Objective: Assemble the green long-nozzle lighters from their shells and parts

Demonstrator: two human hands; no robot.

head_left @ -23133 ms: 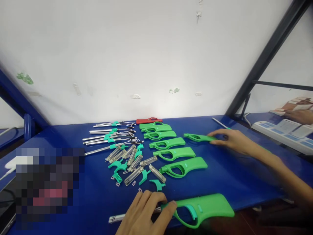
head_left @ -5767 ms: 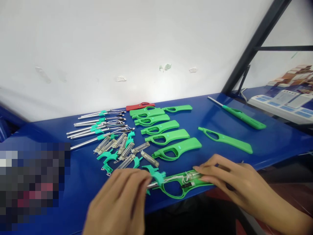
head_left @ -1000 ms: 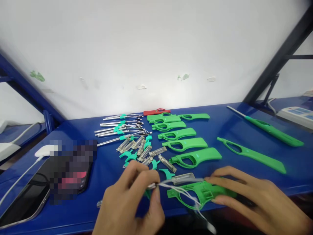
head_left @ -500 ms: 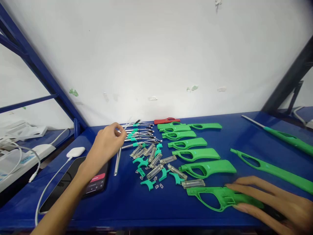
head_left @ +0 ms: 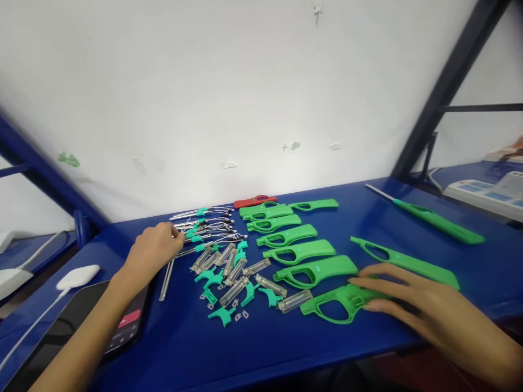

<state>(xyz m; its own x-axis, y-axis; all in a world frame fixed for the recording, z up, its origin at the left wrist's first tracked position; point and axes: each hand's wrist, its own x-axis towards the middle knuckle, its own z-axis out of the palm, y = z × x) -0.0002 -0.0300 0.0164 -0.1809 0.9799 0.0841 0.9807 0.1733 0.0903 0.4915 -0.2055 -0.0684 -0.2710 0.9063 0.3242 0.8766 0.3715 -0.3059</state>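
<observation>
My left hand (head_left: 153, 251) is closed in a pinch among thin metal tubes with wires and teal collars (head_left: 200, 247) at the left. What its fingertips hold is hidden. A bare metal tube (head_left: 166, 282) lies just below that hand. My right hand (head_left: 425, 305) grips the handle end of an open green lighter shell half (head_left: 347, 300), which lies hollow side up near the table's front edge. Clear fuel tanks (head_left: 233, 291), teal triggers (head_left: 223, 314) and small metal clips (head_left: 242, 316) lie scattered between my hands.
Several green lighter shells (head_left: 321, 269) form a column behind, with a red one (head_left: 255, 202) by the wall. A long shell (head_left: 412, 262) and a lighter with its tube (head_left: 441, 219) lie right. A phone (head_left: 131, 332) and white case (head_left: 77, 276) are left.
The view has turned to the right. My left hand has lowered toward the metal tubes, fingers still pinched. My right hand stays on the green shell half.
</observation>
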